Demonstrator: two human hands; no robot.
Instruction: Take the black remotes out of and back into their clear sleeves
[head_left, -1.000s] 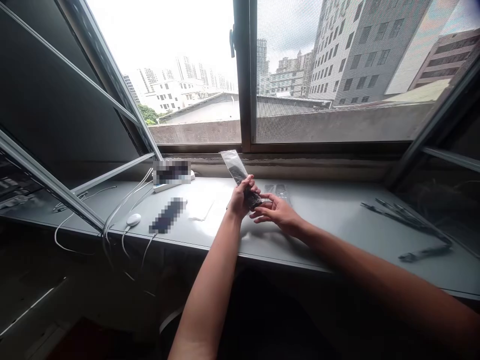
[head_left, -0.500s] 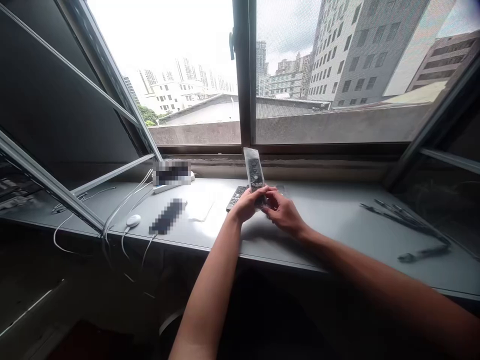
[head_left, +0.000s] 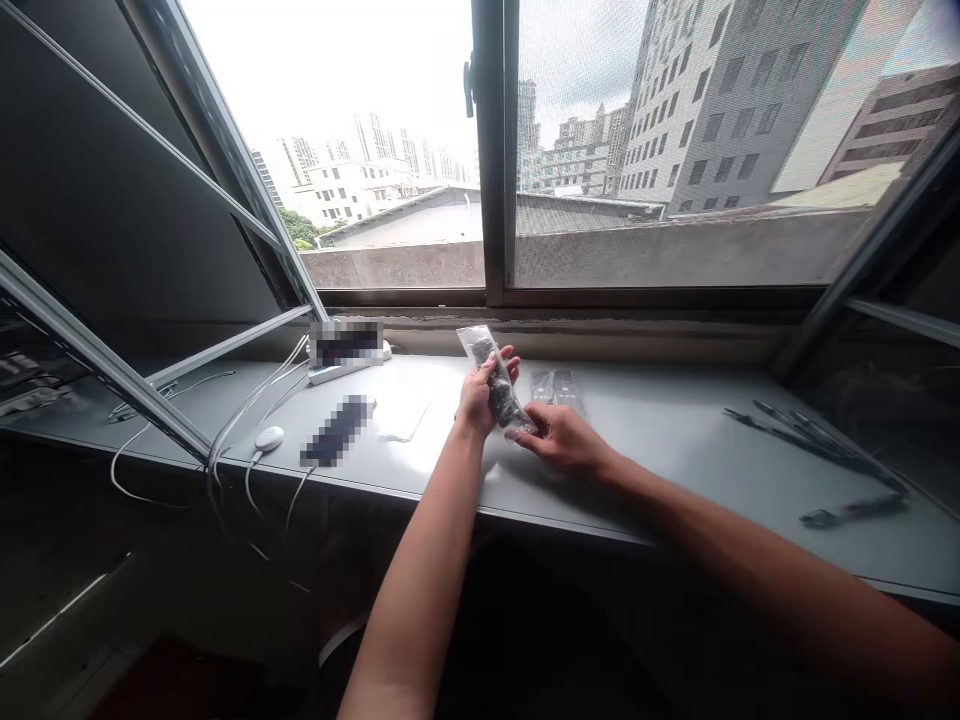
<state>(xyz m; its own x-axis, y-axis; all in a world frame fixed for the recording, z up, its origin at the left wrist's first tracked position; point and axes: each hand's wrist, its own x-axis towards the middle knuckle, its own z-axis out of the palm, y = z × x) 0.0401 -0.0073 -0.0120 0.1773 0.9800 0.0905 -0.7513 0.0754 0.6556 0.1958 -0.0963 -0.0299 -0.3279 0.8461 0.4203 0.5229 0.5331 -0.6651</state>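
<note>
A dark remote control in a clear plastic bag (head_left: 493, 380) is held above the grey sill (head_left: 660, 450) by both of my hands. My left hand (head_left: 480, 395) is wrapped round the bag's middle, fingers closed. My right hand (head_left: 561, 438) pinches the bag's lower end. The bag tilts up and to the left. Two more bagged remotes (head_left: 556, 387) lie flat on the sill just behind my right hand.
A white power strip (head_left: 341, 372) with white cables (head_left: 247, 415) sits at the back left, a small white round device (head_left: 268, 438) nearer the edge. A blurred dark object (head_left: 336, 430) and a clear sleeve (head_left: 405, 418) lie left of my hands. Black cable ties (head_left: 817, 445) lie at right.
The bagged remote went from leaning left to upright and now leans left again, lower. My right hand has closed onto its lower end. The bare remote seen half a second ago is hidden.
</note>
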